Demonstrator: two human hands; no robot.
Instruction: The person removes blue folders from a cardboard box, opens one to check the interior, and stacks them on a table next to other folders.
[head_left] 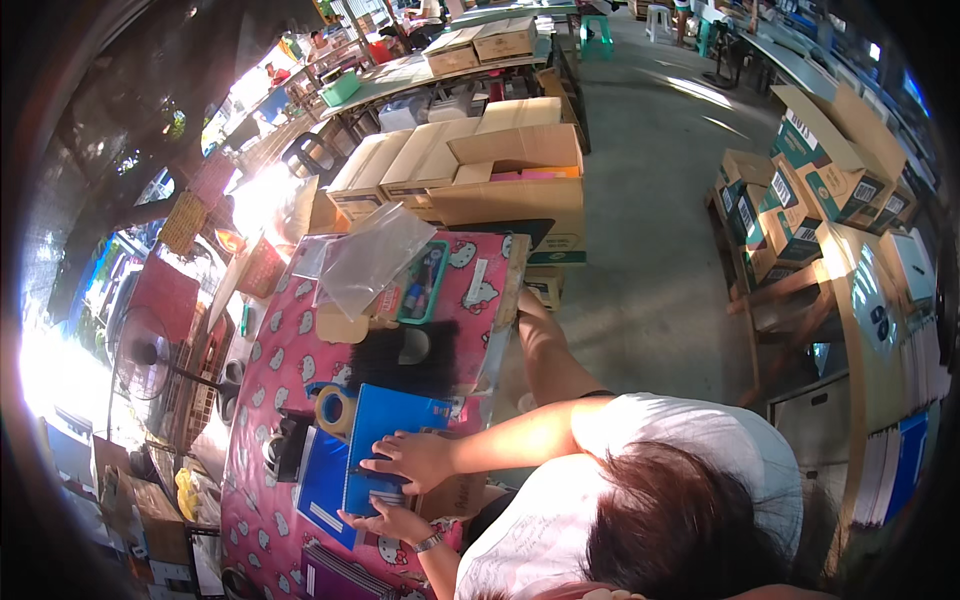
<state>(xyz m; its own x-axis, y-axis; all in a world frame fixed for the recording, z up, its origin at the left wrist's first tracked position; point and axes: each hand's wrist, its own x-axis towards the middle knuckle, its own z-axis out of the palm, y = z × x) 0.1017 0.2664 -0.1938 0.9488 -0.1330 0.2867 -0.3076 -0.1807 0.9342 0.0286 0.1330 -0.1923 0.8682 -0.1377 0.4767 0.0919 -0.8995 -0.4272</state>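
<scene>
Head view — blue spiral notebook (398,408) on the pink-covered table (262,402).
Right hand (415,460) spread flat on its cover; left hand (394,522) at its lower edge, pinch unclear. Likely light, flexible, slick — grip along the spiral edge.

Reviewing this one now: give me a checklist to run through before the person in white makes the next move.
1. The right hand of the person in white rests on the blue spiral notebook: ok.
2. The left hand presses the notebook's lower end: cannot tell; it is there, but pressure isn't visible.
3. The second blue notebook lines up with the spiral one: not ok; it juts out on the left.
4. The tape roll stands off the notebook: cannot tell; they look very close.
5. The plastic bag is away from both hands: ok.
</scene>
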